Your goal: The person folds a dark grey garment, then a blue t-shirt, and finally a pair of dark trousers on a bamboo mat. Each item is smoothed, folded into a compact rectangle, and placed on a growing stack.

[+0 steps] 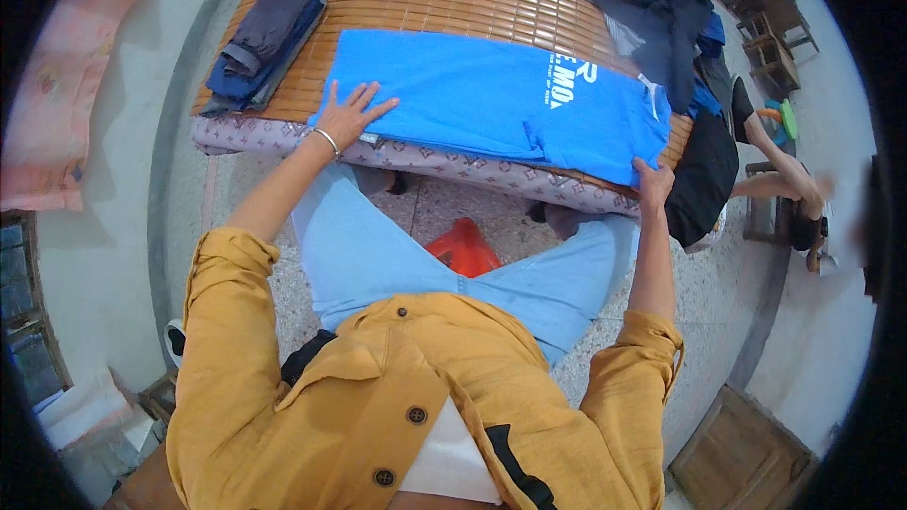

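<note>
A bright blue T-shirt (pixel 444 85) with white print lies folded lengthwise into a long flat strip, its collar end to the right. It rests along the near edge of a bamboo mat (pixel 406 0). My left hand (pixel 350 118) lies flat on the shirt's left end with fingers spread. At the near right corner, my right hand (pixel 652 179) pinches the shirt's edge between thumb and fingers. To the left of the shirt, a stack of folded dark clothes (pixel 269 33) sits on the mat.
Loose dark clothes (pixel 652 14) are heaped at the far right, and a black cloth or bag (pixel 704 179) hangs over the edge. Below, a red plastic bag (pixel 465 247) is between my knees. Wooden stools (pixel 770 28) and another person's leg (pixel 789 170) are at right.
</note>
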{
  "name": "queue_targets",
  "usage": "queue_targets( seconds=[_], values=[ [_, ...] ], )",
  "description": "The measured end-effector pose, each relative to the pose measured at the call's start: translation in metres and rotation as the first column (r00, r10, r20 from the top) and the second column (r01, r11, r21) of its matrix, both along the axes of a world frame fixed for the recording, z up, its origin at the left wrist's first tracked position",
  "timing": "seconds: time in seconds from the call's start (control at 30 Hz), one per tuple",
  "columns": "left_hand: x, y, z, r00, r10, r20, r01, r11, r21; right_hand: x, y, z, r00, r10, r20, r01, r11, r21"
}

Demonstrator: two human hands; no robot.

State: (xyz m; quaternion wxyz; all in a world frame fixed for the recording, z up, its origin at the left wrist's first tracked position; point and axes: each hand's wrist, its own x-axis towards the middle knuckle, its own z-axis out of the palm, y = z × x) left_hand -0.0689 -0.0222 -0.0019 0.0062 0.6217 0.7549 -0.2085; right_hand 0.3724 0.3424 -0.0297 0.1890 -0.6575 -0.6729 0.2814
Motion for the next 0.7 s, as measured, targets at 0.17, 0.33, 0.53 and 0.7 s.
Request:
queue_targets(
  seconds=[0.17, 0.33, 0.53, 0.7],
  values=[
    [-0.005, 0.004, 0.022, 0.957, 0.27, 0.106, -0.256, 0.958, -0.127, -0.008, -0.015, 0.01, 0.867, -0.167, -0.469, 0.0, 0.942, -0.335],
    [0.037, 0.029, 0.033, 0.857, 0.158, 0.491, -0.189, 0.982, 0.013, 0.0, 0.0, -0.01, 0.778, -0.255, -0.575, 0.027, 0.927, -0.374],
    [0.152, 0.112, -0.003, 0.35, -0.378, 0.857, -0.112, 0.892, 0.439, -0.015, -0.01, -0.002, 0.598, -0.324, -0.733, -0.027, 0.906, -0.422],
    [0.216, 0.172, -0.019, 0.09, -0.085, 0.992, -0.323, 0.94, 0.11, -0.015, -0.008, 0.007, 0.619, -0.277, -0.735, -0.029, 0.927, -0.373]
  ],
)
